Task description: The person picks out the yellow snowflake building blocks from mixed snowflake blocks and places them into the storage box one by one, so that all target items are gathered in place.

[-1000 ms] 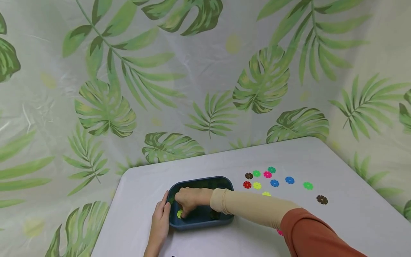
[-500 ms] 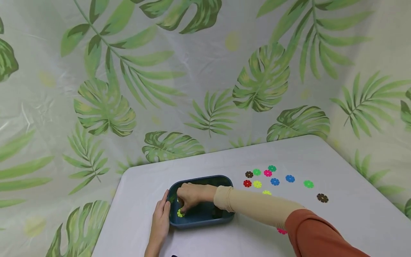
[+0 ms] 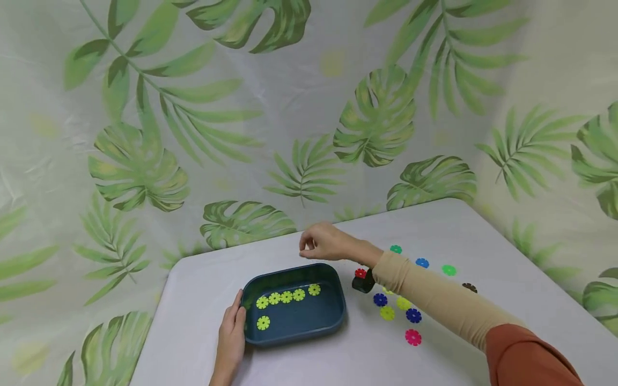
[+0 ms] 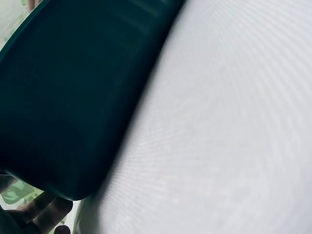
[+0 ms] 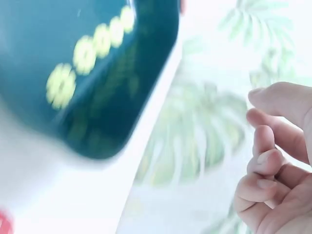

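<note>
A dark blue plastic tray (image 3: pixel 299 316) stands on the white table. Inside it, several yellow flower-shaped discs (image 3: pixel 287 296) form a row along the far side. One more yellow disc (image 3: pixel 263 323) lies nearer the front left. My left hand (image 3: pixel 230 338) rests against the tray's left wall, fingers straight along its outside; in the left wrist view its fingers (image 4: pixel 53 214) show at the tray's end. Raised past the tray's far rim, my right hand (image 3: pixel 325 242) has loosely bent fingers, and nothing shows between thumb and forefinger in the right wrist view.
Right of the tray lie loose flower discs, among them a pink disc (image 3: pixel 413 337), a dark blue disc (image 3: pixel 413 315) and a red disc (image 3: pixel 360 273). My right forearm (image 3: pixel 434 289) crosses above some of them. A leaf-patterned curtain (image 3: pixel 309 107) hangs behind the table (image 3: pixel 193 300).
My right hand has let go of a yellow disc inside the tray and lifted out, up and to the right. The row of yellow discs now shows. My left hand stays at the tray.
</note>
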Demonstrator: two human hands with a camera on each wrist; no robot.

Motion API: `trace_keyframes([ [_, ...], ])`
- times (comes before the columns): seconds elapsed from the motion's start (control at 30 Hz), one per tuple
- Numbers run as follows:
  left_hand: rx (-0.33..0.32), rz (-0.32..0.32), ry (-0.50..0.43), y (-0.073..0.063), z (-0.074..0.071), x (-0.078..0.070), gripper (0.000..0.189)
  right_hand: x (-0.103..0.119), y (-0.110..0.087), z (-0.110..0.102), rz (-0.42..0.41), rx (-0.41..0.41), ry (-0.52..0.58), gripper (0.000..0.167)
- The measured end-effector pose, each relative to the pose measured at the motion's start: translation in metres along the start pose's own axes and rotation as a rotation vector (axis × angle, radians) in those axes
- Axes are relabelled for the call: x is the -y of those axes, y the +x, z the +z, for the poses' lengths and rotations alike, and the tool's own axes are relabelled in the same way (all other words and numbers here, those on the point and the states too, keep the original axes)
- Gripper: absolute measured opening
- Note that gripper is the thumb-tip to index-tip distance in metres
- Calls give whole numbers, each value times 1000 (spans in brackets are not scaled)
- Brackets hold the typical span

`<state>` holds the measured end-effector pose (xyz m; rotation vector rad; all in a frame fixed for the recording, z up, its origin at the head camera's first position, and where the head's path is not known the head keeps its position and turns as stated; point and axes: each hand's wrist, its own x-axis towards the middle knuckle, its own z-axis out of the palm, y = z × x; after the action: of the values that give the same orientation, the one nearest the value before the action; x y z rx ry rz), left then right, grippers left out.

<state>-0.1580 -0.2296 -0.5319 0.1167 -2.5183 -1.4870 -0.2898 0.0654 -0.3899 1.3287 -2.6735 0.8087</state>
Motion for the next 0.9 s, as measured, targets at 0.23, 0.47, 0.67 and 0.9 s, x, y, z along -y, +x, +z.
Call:
trace_keyframes([
  [0.23,-2,-5,19,-3,-4,2,49,-54,-55,-21,167,-94,13,5],
  [0.47,8,-14,22,-4,-4,1,51,-90,-107,-16,287,-124,29,5],
  [0.67,10,-11,30,-4,-3,1,51,-110,-142,0,354,-117,31,5],
  [0.9,19,-8,25,-3,-2,-3,52,-119,-163,12,425,-87,85,12],
])
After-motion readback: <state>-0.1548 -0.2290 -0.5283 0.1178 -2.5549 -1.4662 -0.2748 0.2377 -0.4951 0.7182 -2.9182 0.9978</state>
